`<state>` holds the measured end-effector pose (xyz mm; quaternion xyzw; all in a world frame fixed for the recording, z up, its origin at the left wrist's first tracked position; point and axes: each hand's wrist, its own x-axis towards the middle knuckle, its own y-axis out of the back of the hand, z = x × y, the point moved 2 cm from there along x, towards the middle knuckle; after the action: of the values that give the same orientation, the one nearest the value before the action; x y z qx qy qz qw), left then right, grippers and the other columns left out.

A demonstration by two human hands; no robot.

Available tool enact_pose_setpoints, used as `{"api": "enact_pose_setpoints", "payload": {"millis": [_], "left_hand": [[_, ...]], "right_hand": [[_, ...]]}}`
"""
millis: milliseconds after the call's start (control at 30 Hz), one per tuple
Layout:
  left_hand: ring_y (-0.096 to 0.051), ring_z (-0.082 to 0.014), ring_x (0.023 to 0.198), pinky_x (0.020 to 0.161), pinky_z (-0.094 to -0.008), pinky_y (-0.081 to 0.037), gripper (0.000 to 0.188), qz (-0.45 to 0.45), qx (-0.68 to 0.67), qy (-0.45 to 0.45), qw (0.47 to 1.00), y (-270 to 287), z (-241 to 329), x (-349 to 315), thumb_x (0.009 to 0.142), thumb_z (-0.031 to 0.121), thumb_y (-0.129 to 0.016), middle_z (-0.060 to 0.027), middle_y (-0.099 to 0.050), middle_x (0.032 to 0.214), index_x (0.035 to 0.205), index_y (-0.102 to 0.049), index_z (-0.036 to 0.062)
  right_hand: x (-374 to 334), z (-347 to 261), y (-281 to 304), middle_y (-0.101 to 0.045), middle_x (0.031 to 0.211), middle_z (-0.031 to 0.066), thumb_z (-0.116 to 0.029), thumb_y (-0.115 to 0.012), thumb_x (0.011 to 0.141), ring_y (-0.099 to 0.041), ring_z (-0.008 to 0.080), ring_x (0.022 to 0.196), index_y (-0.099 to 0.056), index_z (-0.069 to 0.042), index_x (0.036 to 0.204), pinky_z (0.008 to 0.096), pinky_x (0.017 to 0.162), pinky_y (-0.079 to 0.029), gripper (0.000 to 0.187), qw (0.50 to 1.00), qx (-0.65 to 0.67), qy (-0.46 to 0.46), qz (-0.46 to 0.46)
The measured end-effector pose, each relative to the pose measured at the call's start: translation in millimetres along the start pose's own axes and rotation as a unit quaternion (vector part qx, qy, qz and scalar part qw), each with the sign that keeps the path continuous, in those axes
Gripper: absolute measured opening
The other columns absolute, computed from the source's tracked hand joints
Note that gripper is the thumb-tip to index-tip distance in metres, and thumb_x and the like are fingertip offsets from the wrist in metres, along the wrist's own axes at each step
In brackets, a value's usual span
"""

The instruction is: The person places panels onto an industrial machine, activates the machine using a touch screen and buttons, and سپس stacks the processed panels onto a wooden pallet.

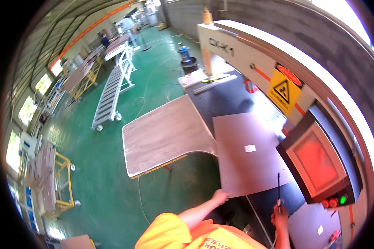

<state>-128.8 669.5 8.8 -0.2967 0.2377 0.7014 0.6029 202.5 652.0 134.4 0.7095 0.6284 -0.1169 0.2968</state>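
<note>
A flat brown panel [249, 153] with a small white label lies on the dark machine table [228, 99]. My left hand [221, 196] is closed at its near left corner, fingers against the edge. In my right hand [280, 215] is what looks like an air blow gun [279, 186], its thin black nozzle pointing away from me over the panel's near right part. A thin hose seems to run down below that hand. Another brown panel [313, 224] with a white label lies to the right of my right forearm.
A large brown board [166, 133] with a pale rim adjoins the table on the left. At right stands the machine's screen [318, 159] with lit buttons below. Metal strips [215, 85] lie at the table's far end. A wheeled ladder [112, 91] stands on the green floor; a person [105, 40] works far off.
</note>
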Motion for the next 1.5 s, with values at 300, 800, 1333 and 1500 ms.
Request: {"api": "enact_pose_setpoints", "payload": {"millis": [300, 800, 1333, 1500], "left_hand": [[-0.045, -0.0116, 0.042, 0.033, -0.0242, -0.023, 0.027, 0.182, -0.207, 0.016, 0.961, 218.2, 42.0, -109.6, 0.093, 0.035, -0.059, -0.0048, -0.058, 0.066, 0.089, -0.061, 0.0084], [-0.059, -0.0258, 0.109, 0.097, -0.0394, -0.047, 0.047, -0.014, -0.252, -0.116, 0.961, 260.6, 104.3, -86.3, 0.081, 0.001, -0.067, -0.0134, -0.06, 0.12, 0.125, -0.052, -0.0047], [-0.059, -0.0311, 0.109, 0.096, -0.0414, -0.047, 0.052, -0.032, 0.362, -0.24, 0.9, 271.9, 306.8, 110.8, 0.073, 0.007, -0.071, -0.0202, -0.061, 0.117, 0.121, -0.054, -0.0007], [-0.021, -0.0395, 0.142, 0.115, -0.0489, -0.025, 0.09, -0.083, 0.705, -0.363, 0.603, 199.8, 267.6, 160.9, 0.071, 0.037, -0.075, -0.0182, -0.026, 0.154, 0.146, -0.034, 0.0106]], "right_hand": [[42.2, -11.3, -57.8, -0.06, 0.074, 0.0006, -0.03, -0.069, 0.087, -0.046, 0.0082, 0.05, -0.061, -0.009, 0.106, 0.0253, 0.039, -0.037, 0.028, 0.982, 0.15, -0.032, -0.113], [-15.2, -78.1, -342.7, -0.059, 0.066, 0.0078, -0.014, -0.068, 0.087, -0.059, 0.0179, 0.054, -0.055, -0.003, 0.084, 0.0312, 0.044, -0.048, 0.018, 0.962, 0.225, -0.05, -0.144], [-50.5, -3.3, -268.8, -0.061, 0.067, 0.0082, -0.034, -0.048, 0.1, -0.056, 0.0134, 0.05, -0.057, 0.002, 0.107, 0.026, 0.041, -0.043, 0.037, 0.969, 0.24, -0.018, 0.053], [-49.3, 5.2, -220.1, -0.057, 0.061, 0.0056, -0.036, -0.048, 0.099, -0.051, 0.0124, 0.045, -0.055, -0.002, 0.1, 0.0252, 0.039, -0.04, 0.035, 0.967, 0.19, -0.062, 0.155]]}}
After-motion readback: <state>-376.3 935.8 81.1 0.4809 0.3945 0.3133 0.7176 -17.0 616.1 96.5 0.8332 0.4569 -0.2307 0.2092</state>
